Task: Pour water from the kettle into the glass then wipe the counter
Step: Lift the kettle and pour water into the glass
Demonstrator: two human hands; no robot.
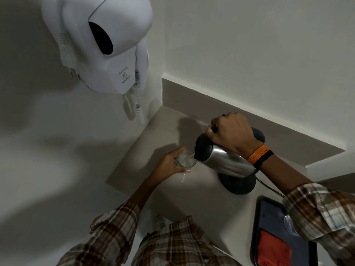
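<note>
A steel kettle (224,160) with a black lid is tipped leftward above the counter, its spout over a clear glass (186,160). My right hand (231,134) grips the kettle's handle from above. My left hand (170,163) wraps around the glass and holds it just above the beige counter (153,143). Water lies in the glass, and a thin trickle drops from under the glass toward the counter. An orange cloth (273,250) lies on a dark tray (258,217) at the lower right.
The kettle's round black base (238,184) sits on the counter with its cord running right. A second glass (290,224) stands on the tray, partly behind my right sleeve. A white wall-hung hair dryer (99,43) with a coiled cord hangs on the left wall.
</note>
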